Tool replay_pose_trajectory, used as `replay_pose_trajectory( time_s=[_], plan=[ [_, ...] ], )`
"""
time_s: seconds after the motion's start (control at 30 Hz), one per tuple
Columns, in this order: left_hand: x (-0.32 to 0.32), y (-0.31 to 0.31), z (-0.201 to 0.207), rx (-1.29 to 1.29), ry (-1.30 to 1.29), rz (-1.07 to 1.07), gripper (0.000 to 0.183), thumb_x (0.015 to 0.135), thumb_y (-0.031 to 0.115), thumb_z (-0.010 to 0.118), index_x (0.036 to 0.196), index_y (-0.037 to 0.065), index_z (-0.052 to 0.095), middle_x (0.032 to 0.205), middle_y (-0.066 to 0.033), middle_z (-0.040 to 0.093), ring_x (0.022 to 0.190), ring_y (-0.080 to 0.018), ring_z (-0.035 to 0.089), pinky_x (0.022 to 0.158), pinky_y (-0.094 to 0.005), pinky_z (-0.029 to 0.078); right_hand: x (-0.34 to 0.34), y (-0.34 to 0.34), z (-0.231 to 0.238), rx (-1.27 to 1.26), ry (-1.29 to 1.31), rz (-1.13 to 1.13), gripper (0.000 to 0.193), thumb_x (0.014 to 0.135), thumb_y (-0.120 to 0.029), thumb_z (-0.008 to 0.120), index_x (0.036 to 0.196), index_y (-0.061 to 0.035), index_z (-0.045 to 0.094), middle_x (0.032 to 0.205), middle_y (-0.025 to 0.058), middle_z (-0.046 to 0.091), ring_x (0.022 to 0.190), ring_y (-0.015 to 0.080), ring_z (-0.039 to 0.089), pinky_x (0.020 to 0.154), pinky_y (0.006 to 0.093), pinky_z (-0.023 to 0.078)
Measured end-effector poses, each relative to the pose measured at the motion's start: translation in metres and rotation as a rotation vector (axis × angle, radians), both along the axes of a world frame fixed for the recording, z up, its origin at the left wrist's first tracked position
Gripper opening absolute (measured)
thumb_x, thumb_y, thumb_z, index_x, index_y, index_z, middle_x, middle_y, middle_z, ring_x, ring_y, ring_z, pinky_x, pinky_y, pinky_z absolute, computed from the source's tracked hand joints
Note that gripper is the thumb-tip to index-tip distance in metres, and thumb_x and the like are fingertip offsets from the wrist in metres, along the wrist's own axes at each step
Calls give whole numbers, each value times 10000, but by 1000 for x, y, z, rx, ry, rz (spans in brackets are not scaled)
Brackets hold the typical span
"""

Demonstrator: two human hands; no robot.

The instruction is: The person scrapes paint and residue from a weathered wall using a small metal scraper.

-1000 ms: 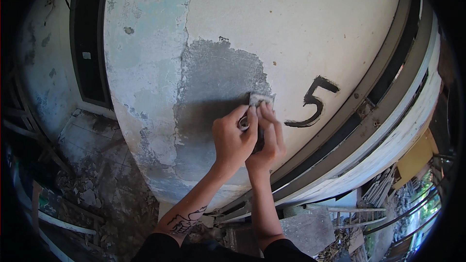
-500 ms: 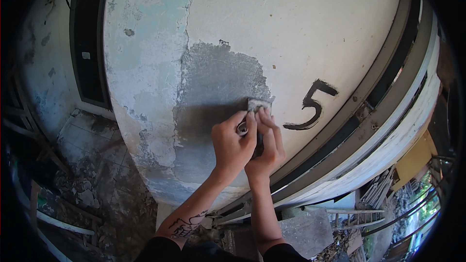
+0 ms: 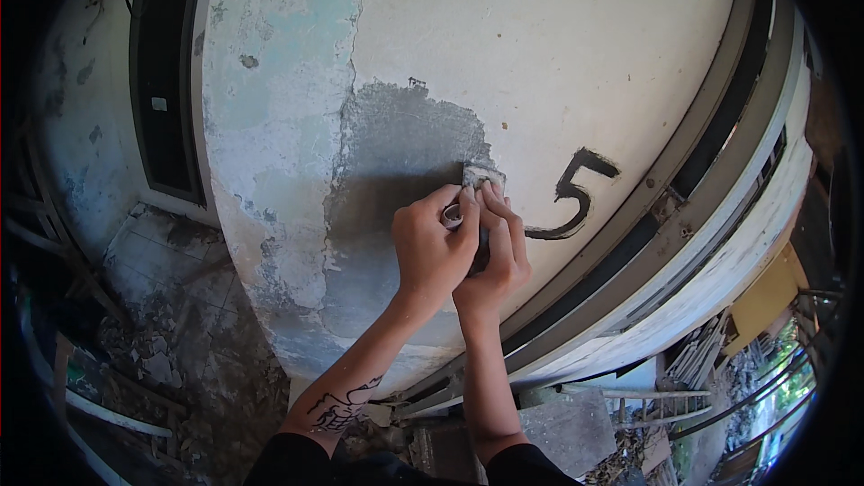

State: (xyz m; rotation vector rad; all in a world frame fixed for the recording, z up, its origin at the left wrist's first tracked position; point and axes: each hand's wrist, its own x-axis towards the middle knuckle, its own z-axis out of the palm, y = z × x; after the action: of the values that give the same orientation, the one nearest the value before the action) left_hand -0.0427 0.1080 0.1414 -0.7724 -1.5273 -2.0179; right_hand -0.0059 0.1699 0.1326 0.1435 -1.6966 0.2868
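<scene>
Both of my hands are closed on a scraper (image 3: 483, 175), whose flat, dusty blade lies against the wall. My left hand (image 3: 432, 238) wraps its handle, of which a rounded end shows between thumb and fingers. My right hand (image 3: 499, 256) grips from the right, its fingertips pressed on the blade; much of the handle is hidden. The blade sits at the right border of a bare grey patch (image 3: 409, 139), where the pale paint (image 3: 540, 54) begins. A black painted mark (image 3: 580, 193) is on the paint to the right.
A crack runs down the wall beside peeling bluish paint (image 3: 270, 81). A dark door panel (image 3: 168, 72) stands at the left. To the right runs a metal-coloured frame (image 3: 670, 207). Rubble (image 3: 157, 355) covers the floor at lower left; boards and a ladder-like piece (image 3: 643, 400) lie at lower right.
Both hands and the scraper have shifted slightly upward along the grey patch's right border. The grip looks the same, and the view has moved a little.
</scene>
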Motion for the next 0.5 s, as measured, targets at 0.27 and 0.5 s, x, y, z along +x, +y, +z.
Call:
replay_pose_trajectory(
  time_s=[0.27, 0.5],
  plan=[
    [1, 1, 8, 0, 10, 14, 238, 832, 116, 542, 631, -8, 510, 499, -166, 464, 436, -304, 520, 425, -339, 358, 0, -2, 2, -32, 9, 5, 271, 687, -2, 645, 957, 17, 626, 1029, 172, 620, 1026, 335, 588, 922, 425, 450],
    [4, 2, -3, -23, -4, 19, 245, 832, 124, 546, 625, -5, 512, 514, -165, 498, 463, -323, 539, 430, -334, 377, 2, 3, -8, -25, -11, -6, 272, 684, -8, 653, 954, 13, 629, 1013, 172, 623, 1018, 327, 594, 918, 425, 454]
  ],
)
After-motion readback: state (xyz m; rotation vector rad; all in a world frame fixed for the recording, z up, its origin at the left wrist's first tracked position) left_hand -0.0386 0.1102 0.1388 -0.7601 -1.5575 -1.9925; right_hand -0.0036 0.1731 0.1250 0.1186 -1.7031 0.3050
